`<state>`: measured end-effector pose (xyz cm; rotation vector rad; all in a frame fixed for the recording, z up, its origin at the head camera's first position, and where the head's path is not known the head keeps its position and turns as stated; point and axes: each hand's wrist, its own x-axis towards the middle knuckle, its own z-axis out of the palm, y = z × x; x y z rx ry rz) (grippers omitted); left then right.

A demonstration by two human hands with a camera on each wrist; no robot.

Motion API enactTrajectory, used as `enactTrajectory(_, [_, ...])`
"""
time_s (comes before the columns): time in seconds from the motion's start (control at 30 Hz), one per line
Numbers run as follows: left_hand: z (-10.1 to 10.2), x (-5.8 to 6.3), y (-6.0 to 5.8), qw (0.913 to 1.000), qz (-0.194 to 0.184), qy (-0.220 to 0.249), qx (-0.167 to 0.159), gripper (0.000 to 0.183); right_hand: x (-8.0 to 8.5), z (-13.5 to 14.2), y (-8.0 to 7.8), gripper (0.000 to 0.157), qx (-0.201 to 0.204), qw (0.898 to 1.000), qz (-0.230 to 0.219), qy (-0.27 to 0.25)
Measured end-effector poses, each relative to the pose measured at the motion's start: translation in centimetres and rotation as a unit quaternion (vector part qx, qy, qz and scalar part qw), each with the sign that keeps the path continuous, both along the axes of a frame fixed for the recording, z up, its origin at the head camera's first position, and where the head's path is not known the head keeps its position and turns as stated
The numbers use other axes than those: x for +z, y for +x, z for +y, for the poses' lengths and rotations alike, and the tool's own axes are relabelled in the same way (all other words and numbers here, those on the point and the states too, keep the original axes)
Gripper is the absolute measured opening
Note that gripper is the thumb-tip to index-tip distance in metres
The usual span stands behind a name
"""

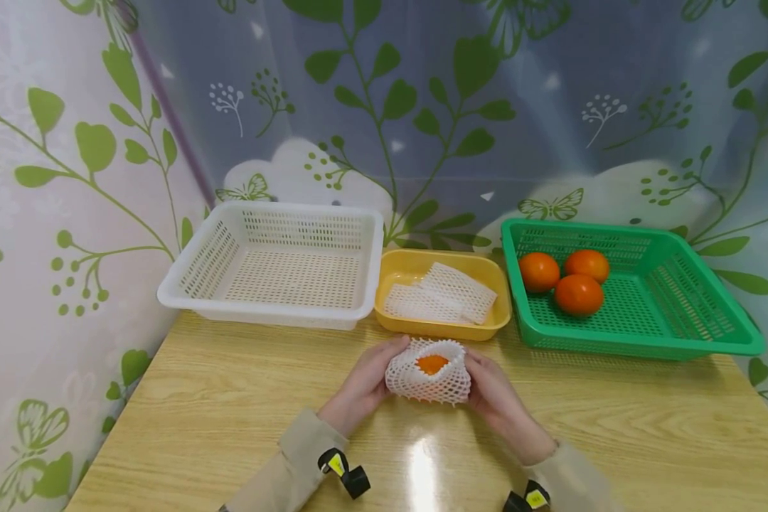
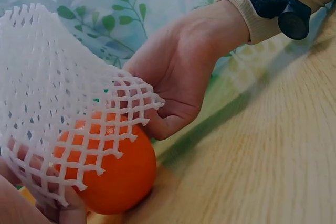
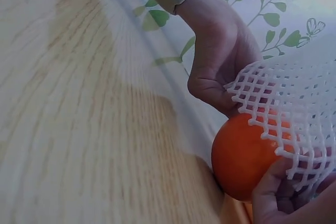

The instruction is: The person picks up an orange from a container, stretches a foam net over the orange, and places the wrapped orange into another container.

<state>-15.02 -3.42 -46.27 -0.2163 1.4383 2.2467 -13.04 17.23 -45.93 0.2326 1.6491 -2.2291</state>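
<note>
A white foam net sleeve is stretched over a smooth, glossy orange-red fruit at the middle of the table. My left hand pinches the sleeve on its left side, while my right hand grips the right side. Through the sleeve's opening, part of the fruit shows in the head view. Both wrist views show the lower part of the fruit bare below the jagged edge of the net, close to the wood. Some fingertips are hidden behind the mesh.
Behind the hands stands a yellow tray with flat white net sleeves in it. A white basket is at the left. To the right, a green basket holds three orange-red fruits. A patterned curtain hangs behind.
</note>
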Motion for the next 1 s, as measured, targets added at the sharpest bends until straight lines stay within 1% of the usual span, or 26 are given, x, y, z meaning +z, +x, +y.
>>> enactTrajectory(0.1, [0.0,-0.4,0.0,0.9999,-0.014,-0.003,0.005,0.043,-0.2,-0.1,-0.1,0.027,-0.01,1.0,-0.004,0.01])
enactTrajectory(0.2, [0.1,-0.8,0.0,0.9997,-0.018,-0.013,0.009,0.046,-0.3,-0.2,-0.4,0.035,-0.017,0.999,-0.004,0.03])
enactTrajectory(0.33, [0.3,-1.0,-0.2,0.9991,-0.016,-0.032,0.021,0.046,-0.4,-0.3,-0.9,0.043,-0.012,0.998,0.0,0.058])
enactTrajectory(0.47, [0.5,-0.6,-0.2,0.9973,-0.022,-0.059,0.038,0.046,-0.5,-0.4,-1.2,0.039,-0.015,0.997,0.009,0.081])
enactTrajectory(0.57, [0.6,-0.2,-0.2,0.9955,-0.022,-0.081,0.044,0.047,-0.4,-0.3,-1.4,0.03,-0.015,0.995,0.019,0.101])
enactTrajectory(0.7, [0.8,-0.2,0.1,0.9933,-0.016,-0.109,0.037,0.046,-0.3,-0.2,-1.5,0.021,-0.002,0.991,0.028,0.134])
enactTrajectory(0.8, [1.0,-0.4,0.2,0.9918,-0.012,-0.122,0.037,0.042,-0.2,-0.2,-1.5,0.022,0.011,0.987,0.031,0.156])
enactTrajectory(0.87, [1.1,-0.6,0.3,0.9912,-0.008,-0.124,0.046,0.041,0.0,-0.3,-1.4,0.025,0.02,0.985,0.036,0.166])
enactTrajectory(1.0, [1.4,-0.6,0.4,0.9915,0.002,-0.115,0.062,0.039,0.2,-0.4,-1.2,0.031,0.029,0.979,0.053,0.195])
